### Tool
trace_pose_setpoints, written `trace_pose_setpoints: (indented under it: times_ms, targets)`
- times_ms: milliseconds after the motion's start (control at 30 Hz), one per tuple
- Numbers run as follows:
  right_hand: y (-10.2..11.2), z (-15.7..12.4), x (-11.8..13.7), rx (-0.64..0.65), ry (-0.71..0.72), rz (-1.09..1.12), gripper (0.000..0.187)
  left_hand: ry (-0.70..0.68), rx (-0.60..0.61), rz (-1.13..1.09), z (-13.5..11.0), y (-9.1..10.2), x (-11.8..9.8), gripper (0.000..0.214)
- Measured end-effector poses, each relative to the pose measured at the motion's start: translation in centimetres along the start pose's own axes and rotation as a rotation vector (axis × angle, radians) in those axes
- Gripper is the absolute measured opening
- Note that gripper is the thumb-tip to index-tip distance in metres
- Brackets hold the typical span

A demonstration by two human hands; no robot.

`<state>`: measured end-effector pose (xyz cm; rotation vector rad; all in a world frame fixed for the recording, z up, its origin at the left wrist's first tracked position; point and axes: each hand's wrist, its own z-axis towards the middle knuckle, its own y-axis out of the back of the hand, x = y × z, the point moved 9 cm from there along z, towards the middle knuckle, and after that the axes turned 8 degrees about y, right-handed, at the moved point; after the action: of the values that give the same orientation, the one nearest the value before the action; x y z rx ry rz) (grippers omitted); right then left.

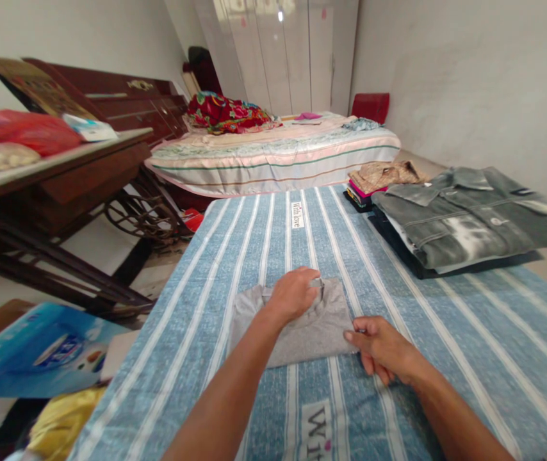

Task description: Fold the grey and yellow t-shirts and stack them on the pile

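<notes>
I see the folded grey shirt [319, 330] lying on the blue striped bed sheet [254, 243]. My left hand [295, 294] presses on it near the collar, fingers together. My right hand [382, 349] pinches its right lower edge. A denim jacket [465, 218] lies well apart.

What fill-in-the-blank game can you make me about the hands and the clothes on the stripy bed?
1. The left hand rests on top of a folded ____ garment.
2. The right hand pinches the garment's near ____ corner.
3. The garment lies on a sheet with white and ____ stripes.

Missing words: grey; right; blue.
</notes>
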<state>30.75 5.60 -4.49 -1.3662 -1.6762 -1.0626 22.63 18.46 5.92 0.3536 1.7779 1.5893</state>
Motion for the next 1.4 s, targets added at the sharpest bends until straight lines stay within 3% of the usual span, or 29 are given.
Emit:
trace_pose_setpoints:
  times_ms: [67,133,267,400,667,1100,1233,1400]
  targets:
    - [0.0,0.1,0.0,0.005,0.001,0.010,0.028,-0.074,0.085,0.011,2.0,-1.9,-1.9,0.034]
    - [0.0,0.2,-0.1,0.008,0.003,0.019,0.028,-0.063,0.138,0.036,3.4,-3.0,-2.5,0.031]
    - [0.0,0.2,-0.2,0.031,-0.003,0.038,0.028,-0.063,0.144,0.024,4.3,-2.2,-2.5,0.014]
    - [-0.1,0.2,-0.2,0.043,-0.003,0.038,0.029,-0.087,0.133,-0.174,4.4,-1.0,-2.0,0.007]
    - [0.0,0.1,-0.3,0.030,-0.038,0.013,0.031,-0.091,0.131,-0.220,4.7,-4.3,-1.4,0.011]
    - [0.0,-0.1,-1.1,-0.010,-0.059,-0.060,0.032,0.012,-0.016,-0.252,3.6,-5.0,-0.1,0.022]
    - [0.0,-0.4,-1.5,-0.018,-0.083,-0.055,0.033,-0.025,-0.108,-0.271,1.7,-3.3,-0.5,0.024]
    - [-0.2,-0.6,-1.4,0.002,-0.057,0.036,0.034,-0.076,-0.149,-0.153,-3.0,-0.7,-0.6,0.015]
